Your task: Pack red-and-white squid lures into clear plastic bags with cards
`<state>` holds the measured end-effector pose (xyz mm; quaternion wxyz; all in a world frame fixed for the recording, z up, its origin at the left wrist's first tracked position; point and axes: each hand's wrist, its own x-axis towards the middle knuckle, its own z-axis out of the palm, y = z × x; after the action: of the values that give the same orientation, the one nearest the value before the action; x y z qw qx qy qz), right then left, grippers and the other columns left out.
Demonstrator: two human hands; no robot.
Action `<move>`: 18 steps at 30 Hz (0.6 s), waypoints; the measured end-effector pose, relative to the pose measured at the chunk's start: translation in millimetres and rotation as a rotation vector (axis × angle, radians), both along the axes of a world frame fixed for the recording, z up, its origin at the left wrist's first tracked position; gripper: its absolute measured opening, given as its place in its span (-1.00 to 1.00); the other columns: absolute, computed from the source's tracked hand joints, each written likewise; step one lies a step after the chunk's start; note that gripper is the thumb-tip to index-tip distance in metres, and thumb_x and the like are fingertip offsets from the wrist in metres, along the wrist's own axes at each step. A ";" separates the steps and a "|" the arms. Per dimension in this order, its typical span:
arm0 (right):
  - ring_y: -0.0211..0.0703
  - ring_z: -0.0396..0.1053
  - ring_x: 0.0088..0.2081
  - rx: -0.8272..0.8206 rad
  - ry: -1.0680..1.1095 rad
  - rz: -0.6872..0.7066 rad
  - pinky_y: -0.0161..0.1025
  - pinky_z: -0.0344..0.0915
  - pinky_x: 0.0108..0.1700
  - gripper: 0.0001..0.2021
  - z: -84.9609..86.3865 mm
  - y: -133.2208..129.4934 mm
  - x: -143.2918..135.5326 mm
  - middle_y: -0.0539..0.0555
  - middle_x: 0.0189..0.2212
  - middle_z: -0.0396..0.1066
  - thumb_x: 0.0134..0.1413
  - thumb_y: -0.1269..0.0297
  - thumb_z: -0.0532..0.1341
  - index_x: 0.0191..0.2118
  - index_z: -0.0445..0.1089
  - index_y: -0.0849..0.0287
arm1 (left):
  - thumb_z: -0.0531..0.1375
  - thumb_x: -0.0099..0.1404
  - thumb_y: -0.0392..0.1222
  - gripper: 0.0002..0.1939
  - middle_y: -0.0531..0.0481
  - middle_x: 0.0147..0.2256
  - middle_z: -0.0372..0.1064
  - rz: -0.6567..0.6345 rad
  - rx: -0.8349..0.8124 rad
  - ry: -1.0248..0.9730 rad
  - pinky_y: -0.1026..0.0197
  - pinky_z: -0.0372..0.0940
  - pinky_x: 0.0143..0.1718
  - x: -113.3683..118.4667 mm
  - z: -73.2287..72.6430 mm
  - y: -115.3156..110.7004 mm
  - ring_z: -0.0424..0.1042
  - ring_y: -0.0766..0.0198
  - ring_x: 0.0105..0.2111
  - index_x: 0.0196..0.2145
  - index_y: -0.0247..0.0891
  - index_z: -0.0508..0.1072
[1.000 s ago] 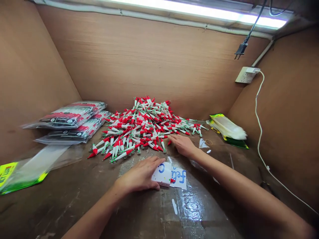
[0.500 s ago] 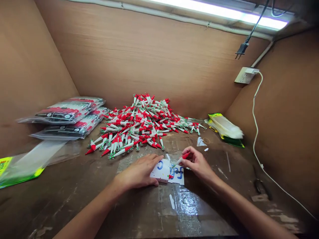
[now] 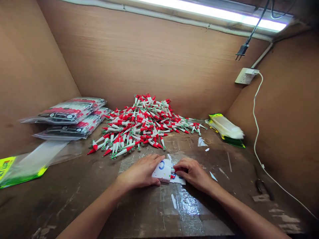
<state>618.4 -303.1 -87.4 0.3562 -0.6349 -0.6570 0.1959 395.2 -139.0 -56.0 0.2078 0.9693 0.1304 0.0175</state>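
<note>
My left hand [image 3: 143, 171] is closed around a small white box [image 3: 163, 171] with a blue letter and coloured dots, lying on the table. The box's right end is open, with its lettered flap [image 3: 179, 181] lying outward. My right hand [image 3: 193, 172] pinches a red-and-white squid jig by its red end, and the jig's white part lies at the open end. How deep it sits is hidden by the fingers. Another red jig tip [image 3: 172, 177] sticks out of the box. Beyond both hands rises a pile of squid jigs [image 3: 142, 122] with green hook crowns.
Filled plastic bags [image 3: 67, 114] are stacked at the left, above flat yellow-green packaging sleeves [image 3: 35, 164]. More sleeves [image 3: 225, 127] lie at the right. Dark-handled pliers [image 3: 263, 188] and a white cable [image 3: 255, 132] are on the right side. Paper scraps [image 3: 173, 201] dot the table.
My right hand has moved left and down, bringing the squid jig to the open end of the box. My left hand stays on the box. A white scrap now shows beside my right wrist.
</note>
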 end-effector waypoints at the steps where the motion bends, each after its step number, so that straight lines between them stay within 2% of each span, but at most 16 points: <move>1: -0.09 0.48 -0.19 -0.014 0.030 0.012 -0.18 0.34 -0.08 -0.83 -1.2 2.5 -3.6 0.03 -0.25 0.57 0.14 0.41 0.30 -0.16 0.56 0.06 | 0.40 0.12 0.05 -0.09 -0.12 0.25 0.23 0.004 0.000 0.000 0.02 0.16 0.20 -0.1 -0.3 -0.2 0.26 -0.07 0.21 0.35 -0.08 0.16; 6: -0.13 0.51 -0.26 -0.097 0.265 -0.057 -0.22 0.38 -0.18 -0.83 -5.1 4.6 -8.7 0.02 -0.29 0.57 0.06 0.43 0.31 -0.19 0.44 0.13 | 0.41 0.11 0.05 -0.07 -0.14 0.24 0.25 0.012 0.025 0.004 0.00 0.20 0.18 -2.0 0.9 -2.8 0.28 -0.08 0.18 0.35 -0.09 0.15; 10: -0.11 0.55 -0.20 -0.137 0.425 0.020 -0.18 0.42 -0.11 -0.82 -4.6 6.1 -9.2 0.05 -0.25 0.59 0.12 0.38 0.27 -0.13 0.38 0.13 | 0.41 0.13 0.02 -0.08 -0.16 0.24 0.25 0.005 0.033 -0.003 -0.01 0.19 0.20 -2.8 0.2 -3.4 0.28 -0.08 0.19 0.35 -0.12 0.16; 13: -0.08 0.54 -0.15 -0.171 0.438 0.110 -0.12 0.42 -0.05 -0.77 -4.1 8.8 -8.8 0.09 -0.20 0.58 0.17 0.31 0.24 -0.04 0.39 0.14 | 0.43 0.10 0.02 -0.06 -0.16 0.23 0.27 0.003 0.023 0.001 -0.02 0.18 0.21 0.2 -0.3 -5.6 0.28 -0.09 0.19 0.35 -0.11 0.15; 15: -0.05 0.52 -0.11 -0.169 0.412 0.141 -0.09 0.41 -0.01 -0.71 -5.8 6.6 -6.5 0.11 -0.13 0.56 0.19 0.25 0.24 0.03 0.39 0.13 | 0.45 0.07 0.06 0.02 -0.19 0.28 0.19 -0.007 0.011 -0.012 -0.03 0.15 0.24 -0.2 3.9 -8.9 0.23 -0.11 0.24 0.38 -0.12 0.10; 17: -0.02 0.49 -0.10 -0.127 0.371 0.089 -0.07 0.41 -0.01 -0.65 -10.2 0.6 -1.7 0.13 -0.08 0.53 0.21 0.15 0.24 0.08 0.39 0.11 | 0.44 0.07 0.12 0.06 -0.21 0.33 0.11 0.003 -0.002 -0.065 -0.03 0.14 0.25 -9.1 13.3 -10.3 0.17 -0.11 0.28 0.39 -0.11 0.04; 18: 0.00 0.49 -0.11 -0.099 0.355 0.029 -0.05 0.42 -0.04 -0.62 -13.4 -2.8 2.0 0.14 -0.08 0.52 0.22 0.10 0.23 0.10 0.38 0.09 | 0.41 0.11 0.12 0.00 -0.18 0.32 0.13 0.040 0.000 -0.112 -0.01 0.16 0.24 -18.8 19.5 -8.9 0.19 -0.08 0.27 0.39 -0.08 0.06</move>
<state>620.5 -305.9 -100.8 0.4319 -0.5976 -0.5825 0.3422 376.3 -147.8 -36.5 0.2142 0.9640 0.1379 0.0758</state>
